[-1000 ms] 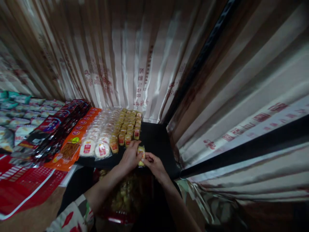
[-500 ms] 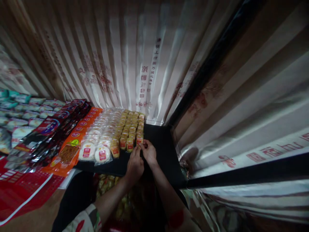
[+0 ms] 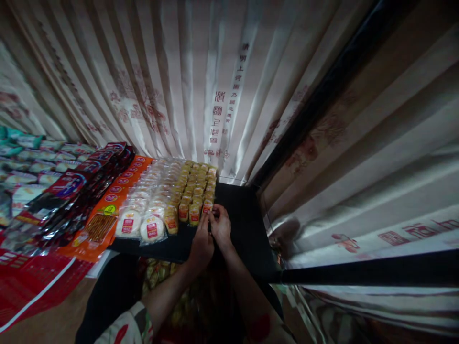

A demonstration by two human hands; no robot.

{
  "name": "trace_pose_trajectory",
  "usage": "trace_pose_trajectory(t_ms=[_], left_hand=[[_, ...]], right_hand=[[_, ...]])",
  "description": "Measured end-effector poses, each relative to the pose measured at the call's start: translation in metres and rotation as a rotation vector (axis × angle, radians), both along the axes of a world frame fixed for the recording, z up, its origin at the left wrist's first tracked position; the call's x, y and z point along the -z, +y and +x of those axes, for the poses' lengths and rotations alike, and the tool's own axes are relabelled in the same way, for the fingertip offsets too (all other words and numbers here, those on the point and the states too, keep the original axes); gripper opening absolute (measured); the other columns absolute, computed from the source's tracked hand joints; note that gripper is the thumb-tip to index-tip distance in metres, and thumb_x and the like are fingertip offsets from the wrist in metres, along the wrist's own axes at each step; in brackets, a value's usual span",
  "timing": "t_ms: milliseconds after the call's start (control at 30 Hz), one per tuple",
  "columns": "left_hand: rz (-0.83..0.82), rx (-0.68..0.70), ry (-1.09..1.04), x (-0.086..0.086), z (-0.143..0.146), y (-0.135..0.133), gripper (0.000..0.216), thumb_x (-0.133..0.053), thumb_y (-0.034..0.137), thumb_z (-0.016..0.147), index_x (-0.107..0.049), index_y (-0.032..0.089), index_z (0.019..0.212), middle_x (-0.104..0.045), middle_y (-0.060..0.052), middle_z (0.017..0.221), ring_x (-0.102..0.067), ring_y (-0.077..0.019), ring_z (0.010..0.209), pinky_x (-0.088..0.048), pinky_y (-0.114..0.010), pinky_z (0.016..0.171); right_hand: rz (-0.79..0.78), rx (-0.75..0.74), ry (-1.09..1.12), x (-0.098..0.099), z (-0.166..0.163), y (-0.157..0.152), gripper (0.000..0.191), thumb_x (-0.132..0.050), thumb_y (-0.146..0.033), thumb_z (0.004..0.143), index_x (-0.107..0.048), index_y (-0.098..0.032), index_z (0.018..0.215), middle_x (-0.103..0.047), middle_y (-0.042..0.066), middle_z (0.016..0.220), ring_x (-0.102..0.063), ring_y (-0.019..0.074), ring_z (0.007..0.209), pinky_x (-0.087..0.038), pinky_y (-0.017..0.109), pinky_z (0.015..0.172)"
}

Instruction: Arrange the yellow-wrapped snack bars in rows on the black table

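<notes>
My left hand (image 3: pixel 201 242) and my right hand (image 3: pixel 220 225) meet at the near end of the rightmost row of small yellow snack packets (image 3: pixel 196 188) on a black display shelf (image 3: pixel 240 229). Both sets of fingers pinch together on the front packet (image 3: pixel 207 207) with its red label. That packet stands against the row behind it. My left forearm wears a flowered sleeve.
Rows of round white cakes in clear wrap (image 3: pixel 143 215), an orange snack strip (image 3: pixel 107 210) and dark red packs (image 3: pixel 71 191) lie to the left. Pleated satin curtains (image 3: pixel 215 95) close off the back and right. A red basket of yellow packets (image 3: pixel 172 291) sits below the shelf.
Both hands carried a yellow packet from the shelf's front edge forward to the end of the rightmost row. The camera tilted up slightly.
</notes>
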State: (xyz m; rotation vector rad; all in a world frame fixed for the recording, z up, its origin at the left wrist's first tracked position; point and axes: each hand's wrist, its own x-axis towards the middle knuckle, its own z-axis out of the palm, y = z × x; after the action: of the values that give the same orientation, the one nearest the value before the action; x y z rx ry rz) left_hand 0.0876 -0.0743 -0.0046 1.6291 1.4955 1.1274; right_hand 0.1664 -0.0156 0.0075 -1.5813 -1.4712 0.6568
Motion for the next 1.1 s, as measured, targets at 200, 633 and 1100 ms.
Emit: trace_pose_trajectory(t_ms=[200, 633, 1100], left_hand=[[0.038, -0.010, -0.018, 0.006, 0.002, 0.002, 0.073, -0.034, 0.001, 0.066, -0.030, 0.010, 0.138, -0.033, -0.010, 0.145, -0.023, -0.0197, 0.137, -0.020, -0.040, 0.114], [0.068, -0.096, 0.016, -0.005, -0.008, -0.049, 0.054, -0.036, 0.002, 0.066, -0.049, 0.012, 0.118, -0.056, -0.014, 0.115, -0.059, -0.0168, 0.091, -0.048, -0.035, 0.087], [-0.379, -0.192, 0.551, 0.048, -0.107, -0.147, 0.038, -0.038, 0.007, 0.079, -0.057, 0.015, 0.110, -0.053, -0.014, 0.121, -0.044, -0.0241, 0.120, -0.038, -0.039, 0.098]], right_hand=[[0.016, 0.002, 0.008, 0.001, -0.004, 0.002, 0.022, -0.050, -0.028, 0.077, -0.058, -0.019, 0.095, -0.062, 0.005, 0.093, -0.058, 0.0158, 0.078, -0.048, 0.030, 0.075], [0.077, 0.028, 0.191, 0.002, -0.008, -0.050, 0.037, -0.048, -0.037, 0.081, -0.058, -0.014, 0.109, -0.059, 0.012, 0.107, -0.060, 0.0171, 0.089, -0.051, 0.027, 0.071], [-0.166, -0.521, -0.038, 0.039, -0.068, -0.169, 0.024, -0.044, -0.022, 0.083, -0.065, -0.019, 0.094, -0.070, 0.007, 0.095, -0.064, 0.0183, 0.091, -0.047, 0.030, 0.085]])
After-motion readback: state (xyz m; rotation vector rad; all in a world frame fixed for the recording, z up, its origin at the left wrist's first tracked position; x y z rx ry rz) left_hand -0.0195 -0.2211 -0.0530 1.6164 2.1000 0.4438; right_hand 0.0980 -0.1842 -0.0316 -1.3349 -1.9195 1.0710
